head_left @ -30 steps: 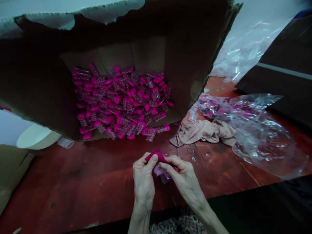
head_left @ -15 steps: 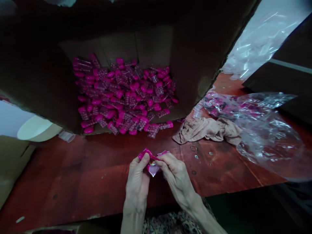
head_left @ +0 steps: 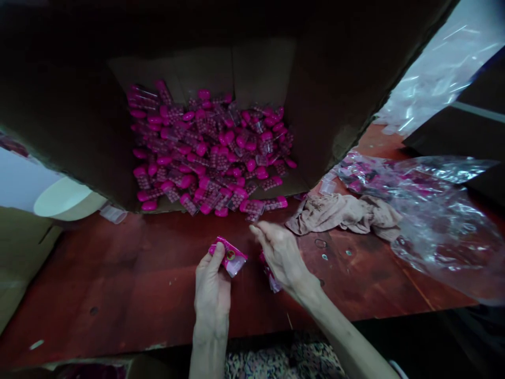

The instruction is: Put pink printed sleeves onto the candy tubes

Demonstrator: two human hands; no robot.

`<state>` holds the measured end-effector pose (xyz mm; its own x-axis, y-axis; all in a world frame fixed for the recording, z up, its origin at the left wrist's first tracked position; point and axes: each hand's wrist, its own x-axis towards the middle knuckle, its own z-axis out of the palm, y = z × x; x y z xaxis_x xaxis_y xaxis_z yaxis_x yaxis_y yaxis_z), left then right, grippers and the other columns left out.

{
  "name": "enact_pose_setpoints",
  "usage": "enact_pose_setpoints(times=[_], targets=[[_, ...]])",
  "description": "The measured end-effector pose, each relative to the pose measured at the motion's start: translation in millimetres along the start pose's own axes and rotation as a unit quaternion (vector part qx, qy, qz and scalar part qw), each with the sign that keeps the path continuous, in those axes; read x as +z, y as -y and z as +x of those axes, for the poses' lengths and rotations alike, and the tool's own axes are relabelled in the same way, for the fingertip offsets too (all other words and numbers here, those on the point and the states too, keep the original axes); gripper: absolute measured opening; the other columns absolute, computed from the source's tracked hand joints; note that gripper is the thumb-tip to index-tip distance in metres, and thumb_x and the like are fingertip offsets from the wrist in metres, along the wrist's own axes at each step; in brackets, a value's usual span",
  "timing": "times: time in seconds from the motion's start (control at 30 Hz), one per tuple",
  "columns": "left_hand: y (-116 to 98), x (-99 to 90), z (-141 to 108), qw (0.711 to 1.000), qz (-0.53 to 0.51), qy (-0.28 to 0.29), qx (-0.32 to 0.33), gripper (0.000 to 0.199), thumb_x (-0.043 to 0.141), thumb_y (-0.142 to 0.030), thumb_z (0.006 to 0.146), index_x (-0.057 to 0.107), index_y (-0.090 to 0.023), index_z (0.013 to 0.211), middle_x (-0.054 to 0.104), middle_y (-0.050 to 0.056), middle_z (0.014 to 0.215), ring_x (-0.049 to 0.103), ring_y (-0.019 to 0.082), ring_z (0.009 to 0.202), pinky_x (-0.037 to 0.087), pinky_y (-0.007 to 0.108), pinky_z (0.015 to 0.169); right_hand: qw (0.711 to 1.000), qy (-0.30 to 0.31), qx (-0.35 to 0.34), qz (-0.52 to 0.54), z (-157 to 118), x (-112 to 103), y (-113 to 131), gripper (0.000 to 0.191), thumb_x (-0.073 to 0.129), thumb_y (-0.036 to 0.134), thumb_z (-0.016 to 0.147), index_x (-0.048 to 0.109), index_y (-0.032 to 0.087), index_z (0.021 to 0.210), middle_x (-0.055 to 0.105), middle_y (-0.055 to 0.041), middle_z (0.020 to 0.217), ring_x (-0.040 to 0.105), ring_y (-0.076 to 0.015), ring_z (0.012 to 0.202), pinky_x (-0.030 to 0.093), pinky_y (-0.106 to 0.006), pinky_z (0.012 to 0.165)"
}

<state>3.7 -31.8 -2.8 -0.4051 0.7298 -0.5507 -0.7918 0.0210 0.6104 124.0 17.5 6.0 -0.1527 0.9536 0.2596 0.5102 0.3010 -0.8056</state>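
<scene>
Across the lower frame, a scuffed red wooden workbench (head_left: 118, 273) beneath an open cardboard box (head_left: 260, 79) heaped with pink-capped packets (head_left: 209, 152), with beige cloth (head_left: 343, 213) and a crumpled plastic bag (head_left: 445, 231) at right, the left hand (head_left: 211, 279) pinching a pink packet (head_left: 231, 257) between thumb and fingers, the right hand (head_left: 280, 255) with fingers (head_left: 262, 230) loosely together above another packet (head_left: 270, 273).

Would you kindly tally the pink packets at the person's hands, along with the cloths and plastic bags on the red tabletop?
Pink packets at the hands: 2 (one pink packet in the left hand, one pink packet under the right hand)
Crumpled beige cloths: 1
Clear plastic bags: 1
Total: 4
</scene>
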Motion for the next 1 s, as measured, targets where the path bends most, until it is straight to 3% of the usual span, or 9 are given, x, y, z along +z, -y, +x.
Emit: enact_pose_setpoints(times=[0.03, 0.1, 0.27, 0.37, 0.5, 0.7, 0.87, 1.0], targets=[[-2, -1.0, 1, 1.000, -0.007, -0.011, 0.005, 0.009, 0.076, -0.015, 0.064, 0.067, -0.013, 0.066, 0.066, -0.001, 0.060, 0.058, 0.007, 0.054, 0.049, 0.018, 0.057, 0.999, -0.013, 0.001, -0.029, 10, 3, -4, 0.011, 0.055, 0.020, 0.083, 0.064, 0.018, 0.077, 0.061, -0.0067, 0.081, 0.054, -0.0213, 0.080, 0.042, -0.032, 0.072], [-5, -2.9, 3, 0.999, -0.020, -0.028, 0.012, 0.007, 0.074, -0.012, 0.066, 0.067, -0.014, 0.067, 0.066, -0.002, 0.061, 0.059, 0.006, 0.054, 0.049, 0.017, 0.057, 0.997, -0.025, 0.005, -0.079, 27, 10, -12, 0.014, 0.059, 0.016, 0.079, 0.065, 0.016, 0.091, 0.058, -0.0136, 0.099, 0.050, -0.0278, 0.095, 0.040, -0.038, 0.078], [-11, -3.6, 9, 0.996, -0.065, -0.065, 0.003, 0.011, 0.068, -0.006, 0.072, 0.065, -0.014, 0.066, 0.065, -0.003, 0.061, 0.059, 0.006, 0.054, 0.049, 0.017, 0.056, 0.991, -0.015, -0.001, -0.130, 41, 22, -34, 0.020, 0.054, 0.011, 0.078, 0.067, 0.015, 0.093, 0.057, -0.0117, 0.089, 0.055, -0.0247, 0.080, 0.044, -0.034, 0.066], [-14, -0.7, 13, 0.992, -0.097, -0.084, -0.005, 0.017, 0.062, -0.004, 0.077, 0.061, -0.014, 0.063, 0.062, -0.002, 0.059, 0.058, 0.005, 0.053, 0.050, 0.017, 0.057, 0.991, -0.036, -0.006, -0.127, 29, 18, -35, 0.019, 0.057, 0.019, 0.079, 0.068, 0.016, 0.094, 0.058, -0.0080, 0.085, 0.057, -0.0217, 0.075, 0.046, -0.033, 0.066], [-17, 4.0, 16, 0.987, -0.124, -0.098, -0.007, 0.023, 0.054, -0.005, 0.083, 0.059, -0.013, 0.062, 0.059, -0.002, 0.056, 0.055, 0.004, 0.050, 0.049, 0.014, 0.054, 0.992, -0.076, -0.022, -0.096, -6, 6, -18, 0.021, 0.059, 0.027, 0.081, 0.067, 0.017, 0.097, 0.059, -0.0068, 0.090, 0.060, -0.0197, 0.079, 0.050, -0.034, 0.072], [-13, 10.6, 17, 0.987, -0.122, -0.101, -0.008, 0.015, 0.058, -0.010, 0.082, 0.060, -0.014, 0.067, 0.060, -0.002, 0.060, 0.056, 0.005, 0.053, 0.049, 0.014, 0.058, 0.985, -0.122, -0.109, -0.058, -57, 10, 8, 0.027, 0.062, 0.014, 0.080, 0.062, 0.023, 0.106, 0.056, -0.0057, 0.092, 0.060, -0.0177, 0.082, 0.054, -0.032, 0.070], [-4, 17.9, 12, 0.990, -0.102, -0.094, -0.016, 0.019, 0.057, -0.018, 0.084, 0.060, -0.014, 0.066, 0.061, -0.001, 0.061, 0.056, 0.006, 0.054, 0.049, 0.016, 0.058, 0.974, -0.147, -0.159, -0.072, -69, 22, 7, 0.039, 0.061, 0.005, 0.079, 0.059, 0.022, 0.114, 0.057, -0.0079, 0.094, 0.060, -0.0186, 0.084, 0.055, -0.031, 0.069], [4, 20.5, 5, 0.994, -0.083, -0.074, 0.004, 0.014, 0.061, -0.022, 0.081, 0.063, -0.013, 0.069, 0.063, 0.000, 0.064, 0.058, 0.008, 0.057, 0.048, 0.019, 0.061, 0.978, -0.146, -0.137, -0.063, -71, 22, 2, 0.040, 0.062, 0.007, 0.079, 0.058, 0.024, 0.115, 0.057, -0.0073, 0.095, 0.060, -0.0188, 0.084, 0.055, -0.031, 0.068]])
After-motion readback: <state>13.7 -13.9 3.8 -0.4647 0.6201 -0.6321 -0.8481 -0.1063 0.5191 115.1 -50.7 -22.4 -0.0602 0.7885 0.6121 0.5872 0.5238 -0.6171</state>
